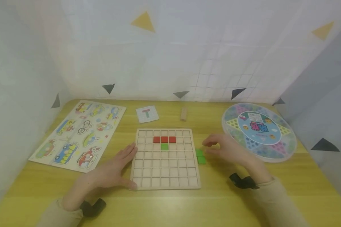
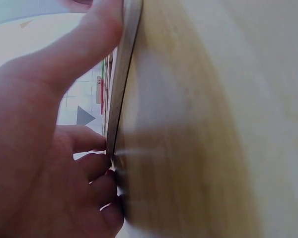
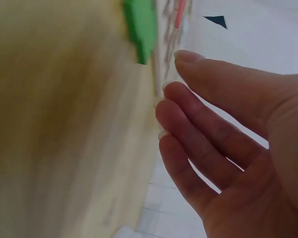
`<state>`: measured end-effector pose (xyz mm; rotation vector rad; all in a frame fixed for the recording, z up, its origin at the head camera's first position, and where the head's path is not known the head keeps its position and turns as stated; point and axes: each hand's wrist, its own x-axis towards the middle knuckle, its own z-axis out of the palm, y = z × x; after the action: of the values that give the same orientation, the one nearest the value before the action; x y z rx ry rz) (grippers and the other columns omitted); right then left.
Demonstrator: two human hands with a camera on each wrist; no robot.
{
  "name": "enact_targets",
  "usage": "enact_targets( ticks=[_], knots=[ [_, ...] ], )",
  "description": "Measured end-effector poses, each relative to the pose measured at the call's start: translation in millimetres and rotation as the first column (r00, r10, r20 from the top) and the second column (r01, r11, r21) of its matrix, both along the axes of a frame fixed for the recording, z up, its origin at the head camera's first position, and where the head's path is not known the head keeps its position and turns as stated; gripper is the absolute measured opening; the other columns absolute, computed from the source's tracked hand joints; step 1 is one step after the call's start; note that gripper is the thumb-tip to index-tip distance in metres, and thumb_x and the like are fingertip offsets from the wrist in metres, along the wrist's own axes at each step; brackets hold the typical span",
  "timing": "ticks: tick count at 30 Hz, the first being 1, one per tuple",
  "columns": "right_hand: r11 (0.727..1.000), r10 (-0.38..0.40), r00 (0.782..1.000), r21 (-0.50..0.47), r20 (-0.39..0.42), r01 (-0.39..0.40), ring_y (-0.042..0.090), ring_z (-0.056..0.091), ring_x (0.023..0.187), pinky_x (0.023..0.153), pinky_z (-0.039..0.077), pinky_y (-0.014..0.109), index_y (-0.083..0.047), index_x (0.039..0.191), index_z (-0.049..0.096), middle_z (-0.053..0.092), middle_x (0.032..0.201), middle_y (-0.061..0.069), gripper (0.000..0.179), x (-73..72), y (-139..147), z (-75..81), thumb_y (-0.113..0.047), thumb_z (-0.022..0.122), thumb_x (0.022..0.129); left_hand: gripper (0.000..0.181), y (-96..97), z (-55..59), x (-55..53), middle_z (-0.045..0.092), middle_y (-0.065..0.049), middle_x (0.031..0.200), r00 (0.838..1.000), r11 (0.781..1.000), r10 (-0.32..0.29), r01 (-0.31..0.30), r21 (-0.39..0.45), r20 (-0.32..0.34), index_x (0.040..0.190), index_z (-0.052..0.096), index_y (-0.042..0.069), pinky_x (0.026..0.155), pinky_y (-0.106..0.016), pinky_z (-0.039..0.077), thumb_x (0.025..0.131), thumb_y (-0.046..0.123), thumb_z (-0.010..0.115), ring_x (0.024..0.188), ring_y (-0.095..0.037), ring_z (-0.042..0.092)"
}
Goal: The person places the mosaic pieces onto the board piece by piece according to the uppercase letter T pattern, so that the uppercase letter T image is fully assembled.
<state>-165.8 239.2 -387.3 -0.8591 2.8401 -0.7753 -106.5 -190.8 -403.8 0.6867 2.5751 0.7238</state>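
Gridded board [image 1: 164, 163] holds 3 red tiles [image 1: 164, 139], 1 green tile [image 1: 164, 146]; flat green squares [image 1: 201, 160] lie alongside. Left hand [image 1: 109, 171], touching the board, and right hand [image 1: 230, 151] have thumbs and fingers apart.

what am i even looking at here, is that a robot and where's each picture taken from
No robot: these are a person's bare left hand and right hand. The wide picture comes from a head-worn camera; the two close ones from cameras on each wrist. On the table lies a wooden grid board holding three red squares and one green square. Around it are loose green squares, a pattern card, a wooden block, a vehicle picture board and a round patterned disc. The left hand touches the grid board's left edge; the right hand's grip looks empty, near the loose squares.
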Motion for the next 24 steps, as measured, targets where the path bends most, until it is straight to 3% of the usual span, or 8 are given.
enact_targets(
  ticks=[7, 24],
  knots=[
    [0.998, 0.001, 1.000, 0.061, 0.025, -0.003, 0.011, 0.065, 0.093, 0.086, 0.056, 0.037, -0.016, 0.105, 0.076, 0.071, 0.099, -0.009, 0.020, -1.9, -3.7, -8.8, -0.017, 0.079, 0.086, 0.128, 0.1, -2.0, -1.1, -0.001, -0.011, 0.169, 1.000, 1.000, -0.005, 0.005, -0.001, 0.001, 0.161, 0.012, 0.008, 0.122, -0.058, 0.015, 0.069, 0.068, 0.077, 0.153, -0.041, 0.005],
    [0.996, 0.075, 0.997, 0.054, -0.034, -0.073, 0.008, 0.060, 0.085, 0.076, 0.054, 0.026, -0.014, 0.104, 0.078, 0.064, 0.095, -0.009, 0.023, -2.3, -7.3, -17.0, -0.021, 0.083, 0.082, 0.128, -0.9, -3.2, -1.1, -0.001, -0.010, 0.169, 1.000, 1.000, -0.002, 0.002, 0.005, 0.002, 0.161, 0.012, 0.008, 0.122, -0.058, 0.016, 0.069, 0.069, 0.077, 0.153, -0.042, 0.004]
  ],
)
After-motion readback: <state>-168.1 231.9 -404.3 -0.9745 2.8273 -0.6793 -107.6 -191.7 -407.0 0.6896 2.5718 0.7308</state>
